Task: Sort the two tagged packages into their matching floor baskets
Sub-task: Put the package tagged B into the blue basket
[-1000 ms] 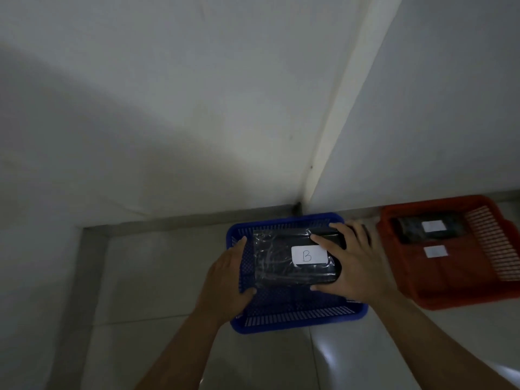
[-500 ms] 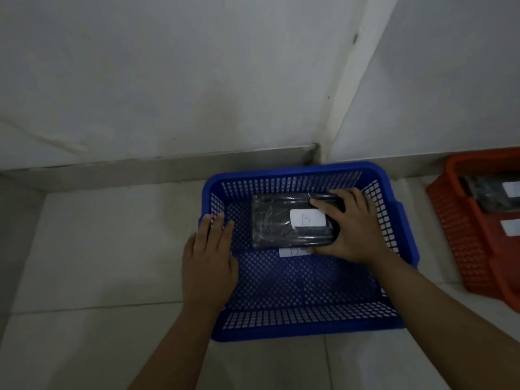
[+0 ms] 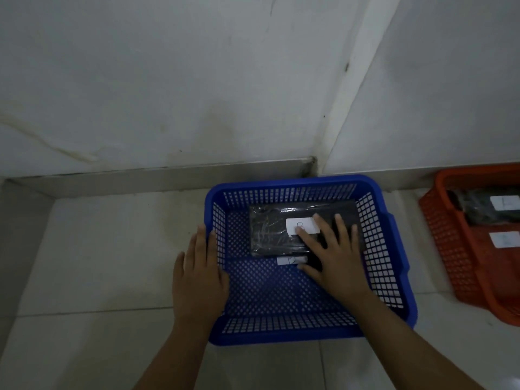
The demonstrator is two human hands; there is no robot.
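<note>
A black plastic-wrapped package [image 3: 270, 235] with a white tag [image 3: 294, 224] lies on the floor of the blue basket [image 3: 281, 184], towards its back. My right hand [image 3: 334, 257] rests flat on the package's right half, fingers spread, thumb at its near edge. My left hand [image 3: 199, 274] lies outside the basket against its left rim, holding nothing. A small white label [image 3: 285, 260] shows on the basket floor just in front of the package. A second black tagged package [image 3: 484, 212] sits in the red basket [image 3: 450, 263] at the right edge.
Both baskets stand on pale floor tiles in a corner, close to the grey skirting [image 3: 168, 175] and white walls. Another white label [image 3: 503, 239] lies on the red basket's floor. A tiled gap separates the two baskets.
The view has dropped and closed in on the blue basket. The package went down onto the basket floor. My left hand left it for the rim, and my right fingers have spread.
</note>
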